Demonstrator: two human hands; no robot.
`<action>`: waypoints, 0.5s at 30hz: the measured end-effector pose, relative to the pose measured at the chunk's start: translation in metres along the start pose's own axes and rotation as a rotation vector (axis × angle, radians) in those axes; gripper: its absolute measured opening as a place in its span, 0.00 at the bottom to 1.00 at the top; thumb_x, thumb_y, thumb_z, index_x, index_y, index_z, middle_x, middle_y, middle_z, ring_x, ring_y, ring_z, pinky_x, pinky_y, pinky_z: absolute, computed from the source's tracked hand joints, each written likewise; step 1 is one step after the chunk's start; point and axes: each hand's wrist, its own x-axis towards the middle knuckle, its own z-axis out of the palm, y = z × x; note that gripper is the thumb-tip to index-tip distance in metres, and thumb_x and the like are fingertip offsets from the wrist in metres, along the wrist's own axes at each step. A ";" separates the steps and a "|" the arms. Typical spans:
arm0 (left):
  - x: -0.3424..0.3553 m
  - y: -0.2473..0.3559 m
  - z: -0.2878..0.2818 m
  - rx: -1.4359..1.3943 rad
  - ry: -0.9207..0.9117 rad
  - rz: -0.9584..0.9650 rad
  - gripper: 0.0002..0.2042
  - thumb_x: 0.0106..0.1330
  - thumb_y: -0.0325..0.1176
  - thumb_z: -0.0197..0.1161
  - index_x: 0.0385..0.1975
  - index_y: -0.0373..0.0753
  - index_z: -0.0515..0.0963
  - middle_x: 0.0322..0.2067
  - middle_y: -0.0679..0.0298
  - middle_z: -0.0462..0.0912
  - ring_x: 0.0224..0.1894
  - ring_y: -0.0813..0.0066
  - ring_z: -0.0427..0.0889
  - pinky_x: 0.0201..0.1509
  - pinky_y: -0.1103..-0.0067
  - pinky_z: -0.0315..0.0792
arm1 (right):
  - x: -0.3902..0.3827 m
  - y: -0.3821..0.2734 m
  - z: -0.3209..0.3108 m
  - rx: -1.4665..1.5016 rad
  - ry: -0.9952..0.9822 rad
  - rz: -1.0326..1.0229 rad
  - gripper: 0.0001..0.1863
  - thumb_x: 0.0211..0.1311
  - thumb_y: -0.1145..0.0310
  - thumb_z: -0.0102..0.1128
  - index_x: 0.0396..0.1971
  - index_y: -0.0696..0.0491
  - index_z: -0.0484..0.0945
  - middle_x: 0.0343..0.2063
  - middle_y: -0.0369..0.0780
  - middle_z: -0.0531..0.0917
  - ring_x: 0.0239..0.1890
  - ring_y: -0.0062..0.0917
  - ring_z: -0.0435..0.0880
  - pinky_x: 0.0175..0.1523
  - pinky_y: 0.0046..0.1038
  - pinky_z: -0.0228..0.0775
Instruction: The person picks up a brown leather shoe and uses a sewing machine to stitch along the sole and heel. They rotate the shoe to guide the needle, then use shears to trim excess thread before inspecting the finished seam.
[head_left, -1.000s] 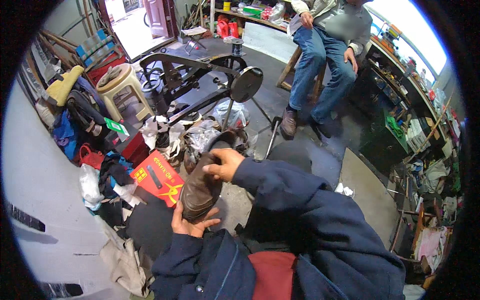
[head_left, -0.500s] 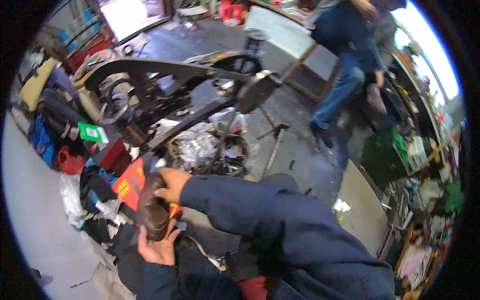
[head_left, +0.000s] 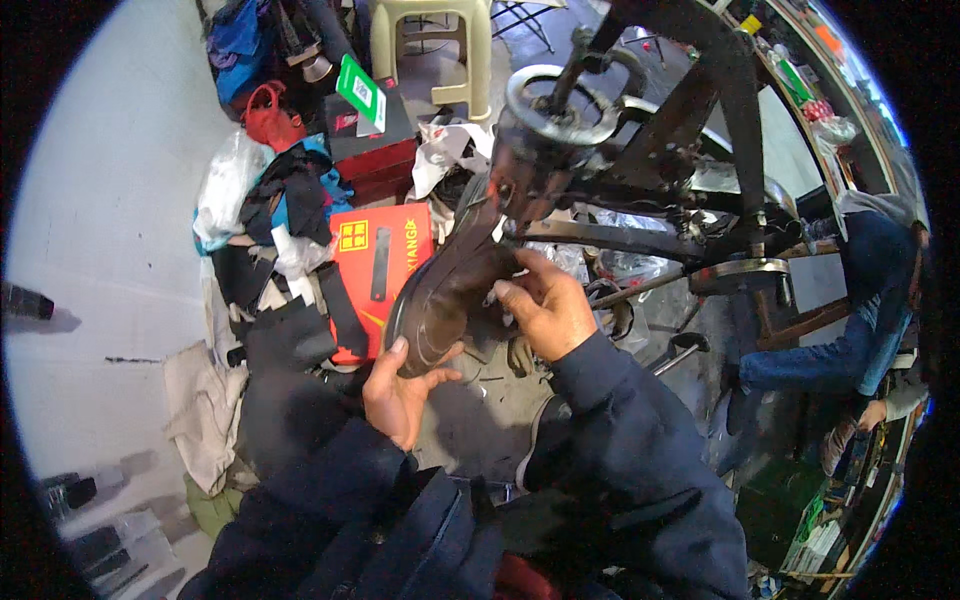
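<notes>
A brown leather shoe [head_left: 445,305] is in my two hands, slanting up from my left hand toward the dark metal head [head_left: 525,165] of a hand-wheel machine, perhaps a shoe-patching machine. My left hand [head_left: 402,390] cups the rounded toe end from below, thumb on the side. On the shoe's right edge, my right hand [head_left: 555,310] closes with thumb and bent fingers. The shoe's upper end lies right at the lower part of the machine head; whether it touches cannot be made out. Behind the shoe lies a red box [head_left: 350,290].
A dark box with a green card [head_left: 362,92] and a beige plastic stool [head_left: 480,60] stand farther back. Cloth and plastic bags [head_left: 235,185] pile up at the left by the white wall [head_left: 110,250]. At the right, a person in jeans [head_left: 820,355] sits near cluttered shelves.
My view has turned toward the machine, which now looms close. The shoe has come up against the machine head, and my right hand has shifted from its top to its right edge.
</notes>
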 end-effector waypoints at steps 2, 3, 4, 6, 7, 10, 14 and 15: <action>-0.004 0.002 0.002 0.021 -0.013 0.055 0.28 0.77 0.48 0.47 0.68 0.34 0.69 0.63 0.49 0.79 0.61 0.48 0.81 0.56 0.58 0.77 | -0.004 -0.004 -0.003 -0.013 -0.046 -0.103 0.26 0.71 0.72 0.63 0.64 0.66 0.70 0.44 0.44 0.86 0.44 0.23 0.84 0.51 0.27 0.77; -0.005 0.004 0.003 0.048 -0.032 0.088 0.27 0.78 0.48 0.48 0.69 0.35 0.69 0.61 0.50 0.80 0.60 0.50 0.82 0.55 0.59 0.78 | -0.004 -0.005 -0.001 0.079 -0.039 -0.096 0.24 0.72 0.72 0.63 0.63 0.65 0.71 0.46 0.43 0.86 0.44 0.23 0.84 0.51 0.26 0.76; -0.006 0.006 0.003 0.057 -0.034 0.091 0.27 0.78 0.47 0.48 0.69 0.35 0.68 0.61 0.50 0.81 0.59 0.51 0.82 0.55 0.59 0.78 | -0.005 -0.005 -0.002 0.167 -0.079 -0.144 0.23 0.72 0.73 0.62 0.63 0.65 0.72 0.48 0.42 0.85 0.45 0.24 0.85 0.52 0.27 0.76; -0.004 0.011 0.005 0.086 -0.035 0.122 0.26 0.78 0.46 0.48 0.69 0.36 0.67 0.60 0.51 0.81 0.59 0.52 0.83 0.54 0.60 0.78 | -0.002 -0.003 -0.001 0.116 0.003 -0.137 0.21 0.72 0.74 0.61 0.61 0.64 0.74 0.48 0.42 0.86 0.46 0.24 0.85 0.53 0.28 0.77; -0.003 0.014 0.006 0.089 -0.046 0.120 0.25 0.78 0.45 0.49 0.70 0.39 0.66 0.60 0.53 0.81 0.58 0.53 0.83 0.54 0.61 0.78 | 0.001 -0.001 -0.002 0.084 0.018 -0.076 0.19 0.72 0.74 0.60 0.60 0.63 0.75 0.47 0.42 0.85 0.46 0.25 0.86 0.52 0.28 0.78; 0.005 0.021 0.009 0.093 -0.085 0.101 0.28 0.77 0.45 0.52 0.75 0.44 0.62 0.56 0.59 0.83 0.54 0.62 0.84 0.51 0.65 0.77 | 0.006 0.007 -0.004 0.166 0.086 -0.087 0.17 0.72 0.74 0.59 0.58 0.63 0.76 0.45 0.41 0.85 0.43 0.26 0.86 0.50 0.29 0.80; 0.024 0.029 0.010 0.185 -0.113 0.062 0.25 0.78 0.46 0.50 0.70 0.42 0.66 0.59 0.57 0.82 0.54 0.57 0.86 0.51 0.63 0.79 | 0.009 0.013 -0.015 0.234 0.135 -0.097 0.16 0.73 0.74 0.59 0.56 0.63 0.76 0.44 0.41 0.85 0.42 0.26 0.86 0.49 0.29 0.81; 0.031 0.033 0.009 0.195 -0.139 0.051 0.26 0.77 0.48 0.51 0.70 0.42 0.67 0.58 0.57 0.83 0.53 0.57 0.86 0.50 0.63 0.80 | 0.010 0.013 -0.018 0.228 0.139 -0.096 0.15 0.73 0.74 0.59 0.55 0.63 0.76 0.43 0.41 0.85 0.42 0.26 0.87 0.49 0.29 0.81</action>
